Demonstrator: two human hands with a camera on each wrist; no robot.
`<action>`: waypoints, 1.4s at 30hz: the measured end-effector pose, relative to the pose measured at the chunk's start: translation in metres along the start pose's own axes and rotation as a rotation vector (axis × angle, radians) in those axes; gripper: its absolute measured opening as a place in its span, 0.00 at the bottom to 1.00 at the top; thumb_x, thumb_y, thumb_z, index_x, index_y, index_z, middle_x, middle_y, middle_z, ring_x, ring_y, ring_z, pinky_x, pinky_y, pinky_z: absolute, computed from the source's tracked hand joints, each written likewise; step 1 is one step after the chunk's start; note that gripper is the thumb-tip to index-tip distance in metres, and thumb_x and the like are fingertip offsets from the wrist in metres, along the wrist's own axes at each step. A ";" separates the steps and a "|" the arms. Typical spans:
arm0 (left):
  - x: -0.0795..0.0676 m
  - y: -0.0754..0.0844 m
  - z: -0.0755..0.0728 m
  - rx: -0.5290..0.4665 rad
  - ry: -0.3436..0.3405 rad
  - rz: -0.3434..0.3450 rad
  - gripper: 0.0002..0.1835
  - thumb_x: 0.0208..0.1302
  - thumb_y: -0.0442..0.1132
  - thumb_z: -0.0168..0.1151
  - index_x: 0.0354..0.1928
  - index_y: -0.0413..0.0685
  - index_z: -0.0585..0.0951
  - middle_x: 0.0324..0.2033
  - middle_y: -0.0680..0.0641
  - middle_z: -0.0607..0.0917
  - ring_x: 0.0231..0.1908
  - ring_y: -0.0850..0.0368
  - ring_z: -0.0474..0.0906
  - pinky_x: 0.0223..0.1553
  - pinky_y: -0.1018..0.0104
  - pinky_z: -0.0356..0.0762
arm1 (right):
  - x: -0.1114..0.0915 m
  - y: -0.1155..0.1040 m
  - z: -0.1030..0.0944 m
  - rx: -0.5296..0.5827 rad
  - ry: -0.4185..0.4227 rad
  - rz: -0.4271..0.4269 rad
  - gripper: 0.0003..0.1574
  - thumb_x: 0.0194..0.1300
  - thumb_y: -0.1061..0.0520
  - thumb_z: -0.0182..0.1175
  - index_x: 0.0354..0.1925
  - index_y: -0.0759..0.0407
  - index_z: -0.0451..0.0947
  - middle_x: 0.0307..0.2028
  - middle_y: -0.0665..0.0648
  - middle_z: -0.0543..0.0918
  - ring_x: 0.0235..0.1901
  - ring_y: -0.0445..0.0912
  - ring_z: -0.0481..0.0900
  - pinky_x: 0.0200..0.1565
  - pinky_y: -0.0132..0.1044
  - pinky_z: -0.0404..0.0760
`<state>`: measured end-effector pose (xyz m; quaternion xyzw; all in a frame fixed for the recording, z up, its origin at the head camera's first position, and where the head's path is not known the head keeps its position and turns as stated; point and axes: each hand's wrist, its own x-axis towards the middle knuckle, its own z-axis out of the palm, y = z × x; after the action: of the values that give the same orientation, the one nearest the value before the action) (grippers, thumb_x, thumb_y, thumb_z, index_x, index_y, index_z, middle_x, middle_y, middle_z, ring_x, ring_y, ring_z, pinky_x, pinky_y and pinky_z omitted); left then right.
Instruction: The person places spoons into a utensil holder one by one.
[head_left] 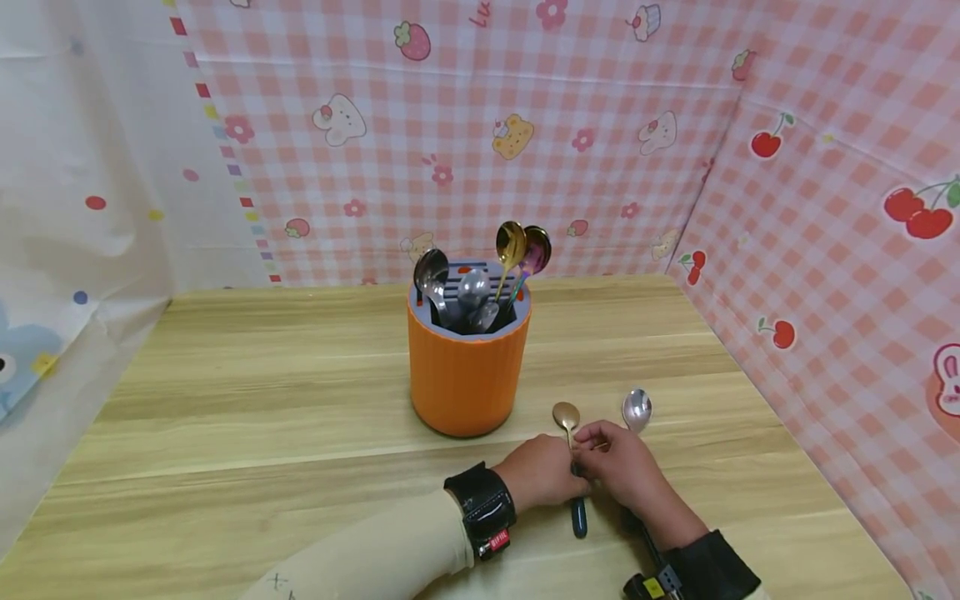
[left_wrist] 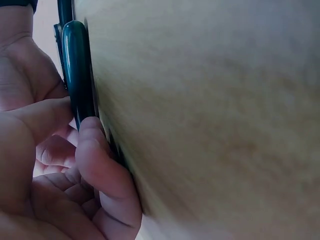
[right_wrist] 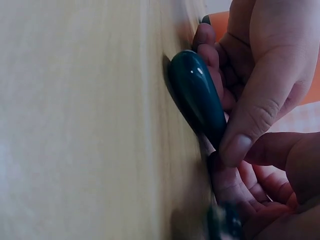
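A spoon with a gold bowl (head_left: 566, 414) and a dark green handle (right_wrist: 197, 92) lies low over the table, its bowl pointing away from me. My left hand (head_left: 542, 472) pinches the handle between thumb and fingers, and the handle's end (left_wrist: 75, 47) sticks out past them. From the other side my right hand (head_left: 624, 467) holds the same spoon nearer its neck, partly hidden behind the left thumb (right_wrist: 237, 147). Just beyond the right hand lies a second spoon with a silver bowl (head_left: 637, 408); the right hand and forearm cover much of its handle.
Behind the hands stands an orange utensil holder (head_left: 467, 383) with a grey slotted top. Several spoons stand in it, among them a gold one (head_left: 511, 242) and a purple-tinted one (head_left: 537, 248). Patterned cloth (head_left: 465, 167) walls the wooden table (head_left: 262, 400) at the back and sides.
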<state>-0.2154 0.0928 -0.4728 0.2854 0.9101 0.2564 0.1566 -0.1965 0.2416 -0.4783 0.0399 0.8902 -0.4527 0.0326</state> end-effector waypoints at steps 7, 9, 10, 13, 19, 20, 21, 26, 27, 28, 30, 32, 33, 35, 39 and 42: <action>-0.002 -0.002 -0.001 -0.034 0.038 -0.029 0.20 0.56 0.46 0.67 0.12 0.52 0.71 0.10 0.57 0.67 0.15 0.61 0.66 0.17 0.71 0.58 | 0.001 -0.001 0.003 -0.020 0.005 0.004 0.09 0.60 0.61 0.64 0.39 0.62 0.78 0.29 0.55 0.82 0.24 0.45 0.72 0.25 0.36 0.71; -0.003 -0.002 -0.002 -0.052 0.027 -0.041 0.20 0.57 0.46 0.67 0.12 0.53 0.71 0.09 0.57 0.68 0.13 0.61 0.67 0.16 0.71 0.59 | 0.001 -0.001 0.003 -0.025 0.005 0.011 0.09 0.61 0.59 0.65 0.39 0.62 0.78 0.28 0.55 0.81 0.22 0.45 0.71 0.24 0.37 0.70; -0.003 -0.002 -0.002 -0.068 0.017 -0.052 0.20 0.57 0.46 0.66 0.12 0.52 0.71 0.08 0.57 0.68 0.12 0.61 0.67 0.15 0.71 0.60 | 0.001 -0.001 0.003 -0.029 0.007 0.014 0.09 0.61 0.58 0.65 0.38 0.61 0.77 0.27 0.54 0.81 0.22 0.45 0.70 0.24 0.37 0.70; -0.005 -0.001 -0.004 -0.124 -0.014 -0.098 0.21 0.60 0.46 0.65 0.12 0.51 0.71 0.07 0.56 0.69 0.07 0.61 0.69 0.11 0.71 0.60 | 0.001 -0.001 0.002 -0.034 0.013 0.020 0.09 0.62 0.58 0.64 0.37 0.61 0.76 0.26 0.54 0.79 0.21 0.45 0.69 0.23 0.37 0.69; -0.007 -0.001 -0.008 -0.202 -0.051 -0.190 0.20 0.60 0.46 0.63 0.12 0.48 0.73 0.06 0.54 0.72 0.07 0.57 0.75 0.08 0.71 0.63 | 0.003 0.000 0.001 -0.042 0.014 0.035 0.11 0.69 0.55 0.58 0.33 0.62 0.75 0.27 0.55 0.84 0.26 0.45 0.76 0.27 0.37 0.72; -0.007 -0.001 -0.008 -0.218 -0.056 -0.197 0.20 0.60 0.46 0.63 0.12 0.48 0.74 0.06 0.54 0.73 0.08 0.57 0.76 0.09 0.71 0.65 | 0.004 0.000 0.001 -0.037 0.008 0.045 0.12 0.71 0.54 0.56 0.33 0.62 0.75 0.28 0.55 0.85 0.27 0.45 0.78 0.28 0.37 0.72; -0.007 -0.001 -0.009 -0.236 -0.059 -0.201 0.20 0.60 0.46 0.63 0.13 0.47 0.74 0.06 0.54 0.73 0.09 0.56 0.77 0.09 0.70 0.66 | 0.004 -0.001 0.001 -0.026 0.000 0.055 0.14 0.72 0.53 0.55 0.33 0.62 0.76 0.28 0.56 0.85 0.28 0.45 0.79 0.29 0.38 0.73; -0.009 -0.002 -0.011 -0.304 -0.079 -0.190 0.20 0.62 0.44 0.61 0.13 0.47 0.74 0.05 0.53 0.72 0.11 0.55 0.79 0.12 0.67 0.73 | 0.004 -0.003 0.001 0.053 -0.051 0.071 0.17 0.74 0.51 0.53 0.37 0.63 0.80 0.30 0.57 0.85 0.30 0.46 0.82 0.32 0.40 0.79; -0.009 -0.002 -0.011 -0.304 -0.081 -0.183 0.19 0.62 0.43 0.61 0.14 0.47 0.74 0.05 0.54 0.72 0.11 0.55 0.79 0.12 0.68 0.73 | 0.004 -0.004 0.001 0.073 -0.060 0.064 0.17 0.74 0.52 0.54 0.37 0.64 0.81 0.30 0.57 0.85 0.30 0.46 0.83 0.33 0.40 0.80; -0.009 -0.002 -0.011 -0.303 -0.083 -0.177 0.19 0.63 0.43 0.60 0.14 0.47 0.74 0.05 0.54 0.73 0.11 0.55 0.79 0.12 0.68 0.72 | 0.003 -0.004 0.000 0.091 -0.069 0.058 0.17 0.74 0.52 0.54 0.38 0.65 0.80 0.30 0.57 0.85 0.30 0.46 0.83 0.33 0.40 0.81; -0.009 -0.003 -0.011 -0.298 -0.082 -0.166 0.18 0.63 0.43 0.58 0.16 0.48 0.74 0.06 0.54 0.73 0.11 0.55 0.79 0.11 0.69 0.71 | 0.003 -0.005 0.000 0.126 -0.081 0.048 0.17 0.74 0.53 0.54 0.39 0.66 0.80 0.30 0.58 0.85 0.31 0.47 0.83 0.34 0.41 0.82; -0.010 -0.004 -0.011 -0.299 -0.079 -0.160 0.17 0.64 0.43 0.58 0.17 0.49 0.73 0.06 0.54 0.73 0.11 0.56 0.79 0.11 0.70 0.70 | 0.002 -0.005 0.000 0.149 -0.080 0.046 0.16 0.74 0.53 0.55 0.40 0.67 0.79 0.29 0.57 0.84 0.30 0.47 0.83 0.33 0.41 0.83; -0.010 -0.004 -0.012 -0.298 -0.075 -0.155 0.17 0.64 0.42 0.57 0.17 0.49 0.73 0.07 0.54 0.73 0.11 0.56 0.79 0.11 0.70 0.69 | 0.003 -0.005 0.001 0.158 -0.077 0.045 0.16 0.74 0.53 0.55 0.40 0.67 0.78 0.29 0.57 0.83 0.30 0.47 0.83 0.33 0.42 0.83; -0.011 -0.003 -0.012 -0.299 -0.071 -0.152 0.16 0.63 0.42 0.58 0.17 0.49 0.73 0.08 0.53 0.74 0.11 0.55 0.78 0.10 0.70 0.68 | 0.003 -0.005 0.001 0.168 -0.072 0.047 0.15 0.74 0.54 0.55 0.40 0.67 0.78 0.28 0.57 0.82 0.29 0.47 0.83 0.33 0.41 0.83; -0.010 -0.004 -0.012 -0.290 -0.063 -0.154 0.16 0.62 0.43 0.60 0.18 0.49 0.73 0.11 0.53 0.76 0.11 0.55 0.79 0.09 0.71 0.66 | 0.004 -0.005 0.001 0.182 -0.066 0.060 0.15 0.74 0.54 0.55 0.40 0.66 0.77 0.28 0.57 0.81 0.29 0.48 0.82 0.33 0.41 0.83; -0.009 -0.004 -0.012 -0.285 -0.060 -0.160 0.15 0.61 0.44 0.61 0.18 0.49 0.73 0.12 0.53 0.76 0.11 0.56 0.79 0.10 0.71 0.66 | 0.004 -0.006 0.000 0.178 -0.062 0.059 0.15 0.74 0.54 0.54 0.40 0.66 0.76 0.29 0.57 0.80 0.30 0.48 0.81 0.34 0.41 0.82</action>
<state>-0.2151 0.0803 -0.4642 0.1942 0.8793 0.3610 0.2425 -0.2009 0.2380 -0.4736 0.0547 0.8433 -0.5300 0.0696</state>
